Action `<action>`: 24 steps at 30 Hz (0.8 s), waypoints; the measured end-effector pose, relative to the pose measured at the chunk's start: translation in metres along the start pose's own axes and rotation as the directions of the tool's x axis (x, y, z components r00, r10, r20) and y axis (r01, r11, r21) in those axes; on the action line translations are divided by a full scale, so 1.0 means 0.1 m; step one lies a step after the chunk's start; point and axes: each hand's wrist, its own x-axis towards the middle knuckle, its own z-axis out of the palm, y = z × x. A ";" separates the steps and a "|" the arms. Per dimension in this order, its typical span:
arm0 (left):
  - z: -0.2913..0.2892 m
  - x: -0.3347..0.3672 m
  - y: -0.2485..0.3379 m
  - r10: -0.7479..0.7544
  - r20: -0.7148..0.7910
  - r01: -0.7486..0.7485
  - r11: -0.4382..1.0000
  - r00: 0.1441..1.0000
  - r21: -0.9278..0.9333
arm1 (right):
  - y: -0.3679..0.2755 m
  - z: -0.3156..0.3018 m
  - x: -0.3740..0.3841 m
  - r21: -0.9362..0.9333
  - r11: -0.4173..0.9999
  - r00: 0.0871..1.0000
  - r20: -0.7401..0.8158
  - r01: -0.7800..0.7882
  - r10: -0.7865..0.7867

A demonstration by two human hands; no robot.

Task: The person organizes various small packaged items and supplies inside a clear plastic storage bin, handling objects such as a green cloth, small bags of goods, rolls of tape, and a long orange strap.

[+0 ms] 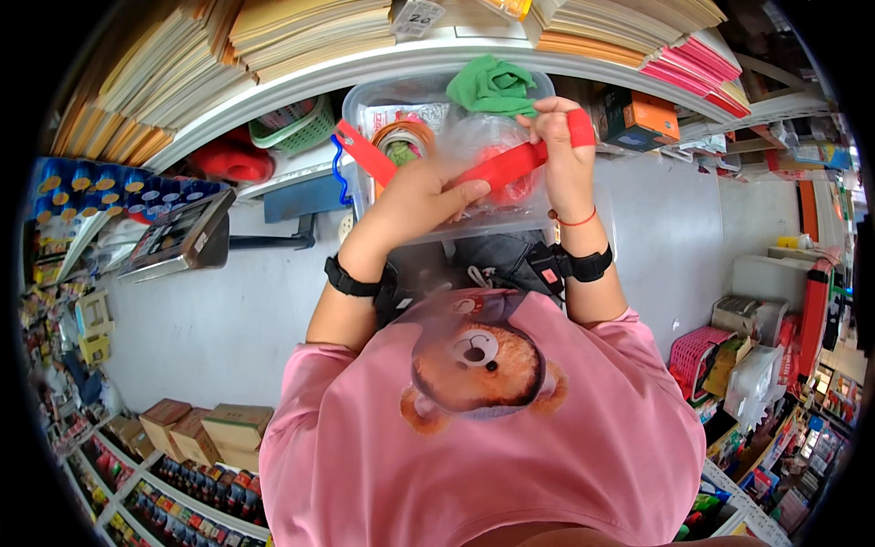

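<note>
A flat red ribbon (506,170) stretches between my two hands above a clear plastic bin (597,214). My left hand (410,202) is closed on it, thumb along its lower edge, and a free end sticks out past the knuckles to the upper left. Around the fingers of my right hand (567,162) the ribbon's other part is wrapped, with those fingers curled. Under the ribbon, clear plastic bags (478,137) with something red inside lie in the bin. Rolls of tape or cord (406,137) sit beside them, and a green cloth (492,85) drapes over the far rim.
Stacks of paper or envelopes (319,32) fill the shelf ahead. A green basket (296,123) and an orange box (638,118) flank the bin. A scale (178,237) stands left; a pink basket (697,360) sits right. Cardboard boxes (237,428) are at lower left.
</note>
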 end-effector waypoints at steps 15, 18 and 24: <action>-0.32 0.13 -0.03 0.112 -0.413 -0.386 0.628 0.904 -0.675 | -0.12 0.10 -0.24 -0.224 0.835 0.524 0.690 -0.502 0.500; -0.31 0.20 -0.07 0.054 -0.414 -0.285 0.805 0.909 -0.520 | -0.10 0.12 -0.27 -0.247 0.882 0.425 0.803 -0.402 0.418; -0.24 0.09 -0.22 0.103 -0.048 -0.113 0.949 0.994 -0.296 | -0.05 0.10 -0.26 0.361 0.605 0.590 0.775 -0.710 0.229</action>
